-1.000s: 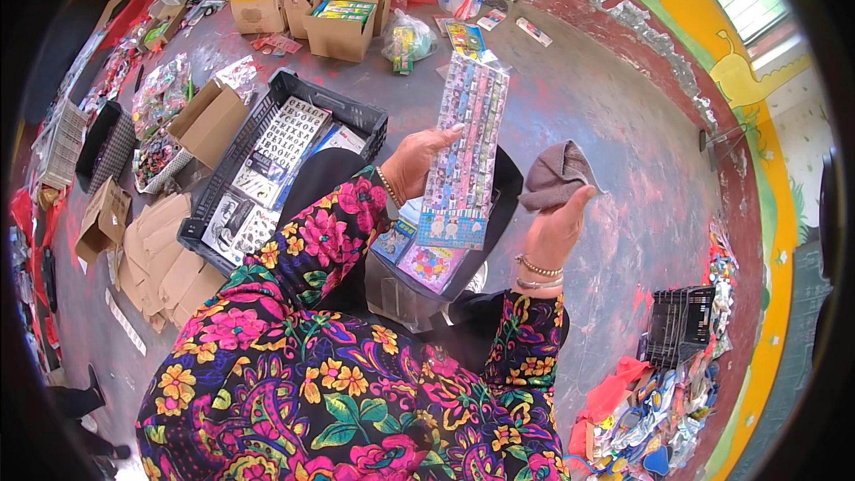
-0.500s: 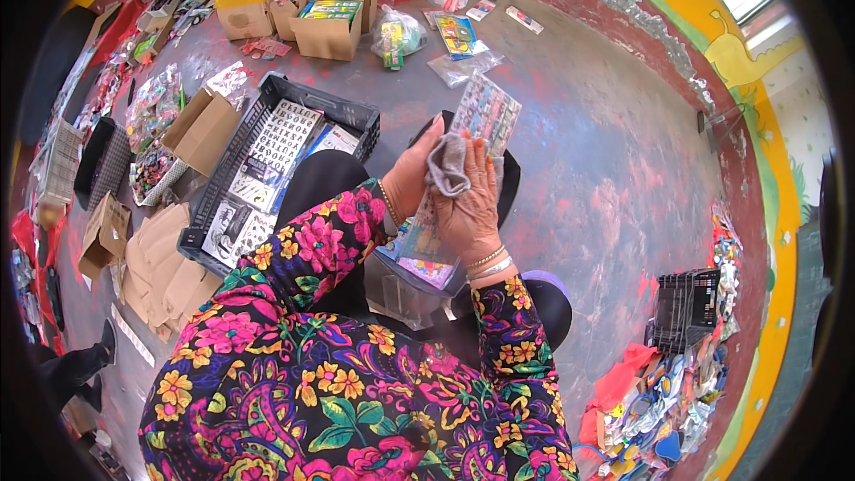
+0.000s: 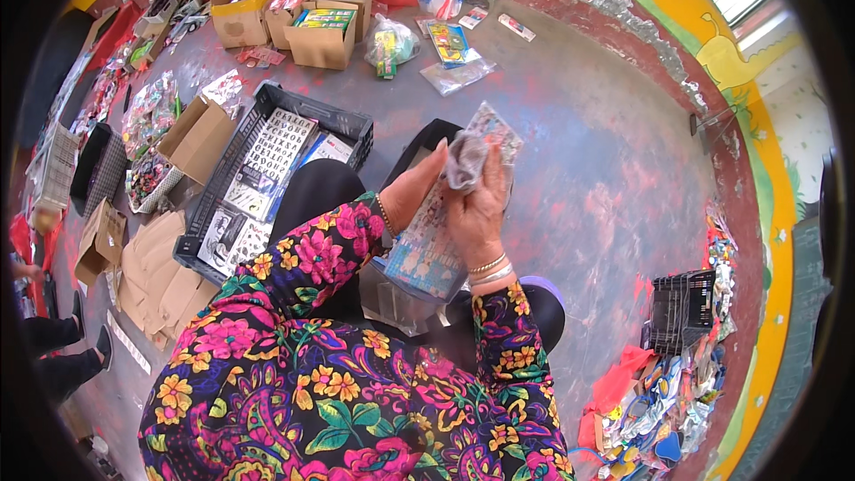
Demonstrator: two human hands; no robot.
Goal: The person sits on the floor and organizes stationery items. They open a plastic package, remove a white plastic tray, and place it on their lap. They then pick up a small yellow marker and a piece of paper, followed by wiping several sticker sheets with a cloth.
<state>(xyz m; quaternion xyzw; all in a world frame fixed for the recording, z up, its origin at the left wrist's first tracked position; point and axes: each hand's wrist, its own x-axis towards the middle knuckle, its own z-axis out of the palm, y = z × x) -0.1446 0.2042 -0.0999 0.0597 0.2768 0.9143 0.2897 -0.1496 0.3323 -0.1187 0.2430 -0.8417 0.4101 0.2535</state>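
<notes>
My right hand (image 3: 476, 218) is closed on a crumpled grey cloth (image 3: 465, 160), which it presses against a flat patterned sheet (image 3: 499, 132), probably in clear plastic. The sheet's far corner sticks out beyond my fingers. My left hand (image 3: 417, 191) grips the sheet's left side, thumb up beside the cloth; its other fingers are mostly hidden. Below my hands, between my knees, pale blue patterned sheets (image 3: 430, 254) lie over a clear-sided container (image 3: 392, 303). A dark object (image 3: 432, 138) shows behind my left hand.
Left of my knee stands a black crate (image 3: 361, 129) of flat sheets. Beyond are cardboard boxes (image 3: 322, 43) and bagged goods (image 3: 392, 44). Flattened cardboard (image 3: 160, 272) lies left, near a person's legs (image 3: 67, 347). At right, a black basket (image 3: 681, 312) stands by piled goods (image 3: 659, 410).
Both hands, the cloth and the sheet have come a little nearer to me, and the cloth is bunched tighter. At the left edge, the other person's legs and a hand show more.
</notes>
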